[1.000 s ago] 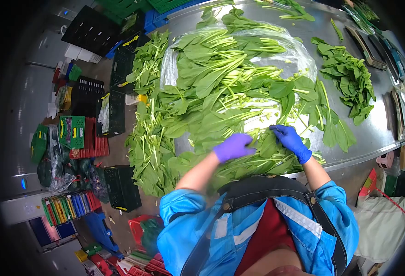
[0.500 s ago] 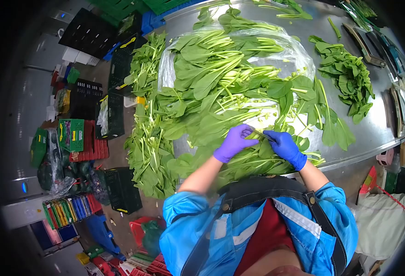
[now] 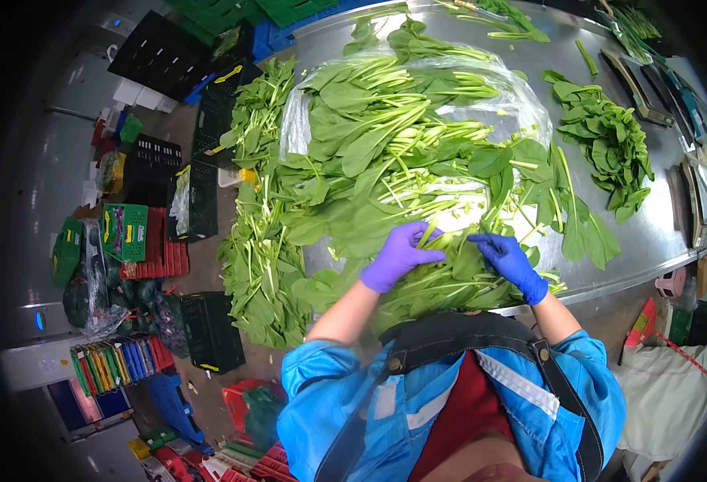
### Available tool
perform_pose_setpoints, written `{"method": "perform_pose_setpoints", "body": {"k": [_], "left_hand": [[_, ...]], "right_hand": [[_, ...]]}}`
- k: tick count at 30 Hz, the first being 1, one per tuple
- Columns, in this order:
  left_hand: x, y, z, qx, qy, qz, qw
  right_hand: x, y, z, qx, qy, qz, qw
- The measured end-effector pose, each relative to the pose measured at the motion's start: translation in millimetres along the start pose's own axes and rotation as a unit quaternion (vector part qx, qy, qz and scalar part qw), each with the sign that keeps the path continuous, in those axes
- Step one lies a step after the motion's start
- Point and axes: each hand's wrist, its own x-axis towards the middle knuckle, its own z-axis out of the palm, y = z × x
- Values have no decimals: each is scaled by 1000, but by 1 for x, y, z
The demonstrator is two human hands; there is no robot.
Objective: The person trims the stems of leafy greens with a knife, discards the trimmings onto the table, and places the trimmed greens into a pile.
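My left hand (image 3: 402, 257), in a purple glove, is closed around the pale stems of a leafy green (image 3: 448, 240). Its leaves hang down toward my front. Just to the right is my right hand (image 3: 512, 261) in a blue glove, its fingers curled and its index finger reaching toward the stems. Whatever it grips is too small or hidden to make out. Beyond both hands spreads a big heap of leafy greens (image 3: 369, 120), partly on clear plastic film (image 3: 536, 112). Short cut stem pieces (image 3: 467, 210) lie on a white surface before my hands.
The metal table (image 3: 610, 241) carries a separate pile of greens (image 3: 606, 145) at the right and another heap (image 3: 261, 265) along its left edge. Scale-like devices (image 3: 697, 197) stand at the far right. Dark crates (image 3: 213, 331) and a green crate (image 3: 124, 233) are on the left.
My hands have drawn apart. The left one moved slightly left and down with the stems, and the right one moved a little right and down.
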Motion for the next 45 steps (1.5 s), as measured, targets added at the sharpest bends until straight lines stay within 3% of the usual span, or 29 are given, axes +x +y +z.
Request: {"method": "perform_pose_setpoints", "body": {"k": [2,4,6,7,8,10,11,12,14,15,16,18,19,20,21,22,23,25,28,30,32,33,35,38,40,42,43,45], "left_hand": [[5,-2,16,20,-3,14,1000],[9,-2,22,45,-9,33,998],[13,-2,22,-9,-3,-43,999],[13,11,14,135,29,-70,988],[14,11,5,135,32,-68,988],[13,0,-10,235,-51,-101,965],[11,-13,-6,350,-66,-46,933],[12,-21,4,348,-65,-49,934],[21,-28,20,366,-12,240,899],[24,0,28,248,-100,150,952],[26,19,36,249,-102,150,951],[36,43,49,2,-218,-50,975],[47,46,42,32,-203,-147,967],[64,38,27,33,-203,-147,967],[84,20,7,207,-119,-83,968],[96,2,-8,373,-32,-15,927],[102,-10,-14,375,-34,-15,926],[115,-32,-20,613,-27,40,788],[125,-77,-21,652,-44,30,756],[111,-64,-21,627,-40,35,777],[82,-25,-15,464,32,132,875],[71,-14,-14,465,30,132,875],[51,5,-11,351,2,107,930],[26,35,-2,347,1,60,936],[18,37,-3,337,8,82,938],[10,36,-16,202,12,31,979],[7,43,-21,156,8,22,987],[9,42,-29,140,6,18,990]], "right_hand": [[-9,-53,-11,199,-19,42,979],[-2,-45,-6,159,-16,-11,987],[0,-40,-9,148,-19,47,988],[-8,-51,-23,238,9,71,969],[-15,-39,-33,316,85,71,942],[-31,-36,-73,326,134,31,935],[-39,-31,-89,387,105,8,916],[-43,-41,-98,354,93,20,930],[-37,-67,-91,253,104,53,960],[-30,-71,-78,270,99,56,956],[-18,-67,-68,279,66,48,957],[6,-53,-40,331,75,17,941],[10,-54,-41,330,75,17,941],[14,-55,-42,342,109,19,933],[17,-55,-42,355,145,21,923],[18,-48,-42,358,147,20,922],[19,-36,-42,342,141,45,928],[20,-20,-42,303,125,80,941],[22,-10,-30,273,119,110,948],[22,4,-24,215,135,106,962],[29,30,-11,49,185,4,981],[29,26,-10,51,187,5,981],[33,-4,-4,-27,198,-82,976],[42,-41,2,-54,207,-166,963],[47,-42,1,-62,185,-147,970],[57,-7,2,-117,142,-101,978],[58,18,3,-135,151,-142,969],[50,11,-6,-24,97,-57,993]]}}
